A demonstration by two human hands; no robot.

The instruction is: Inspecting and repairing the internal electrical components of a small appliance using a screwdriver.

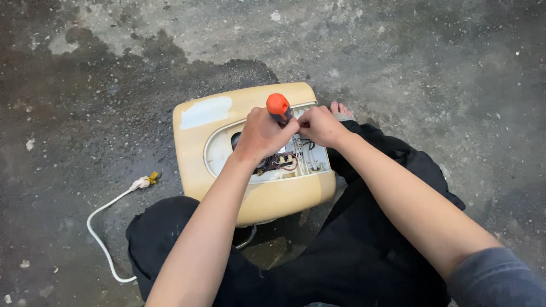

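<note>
The screwdriver [278,107] shaft and tip are hidden behind the left hand [263,133].

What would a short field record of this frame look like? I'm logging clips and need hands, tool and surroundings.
Left hand: closed around a screwdriver with an orange handle, held upright
Right hand: fingers pinched beside the screwdriver shaft, over the wiring
Worked thing: yellowed appliance casing, cover off, wires and terminals exposed
Cord: white cable, taped end, lying to the left
Surface: stained concrete floor
Posture: seated, black trousers, bare toes behind the casing
</note>
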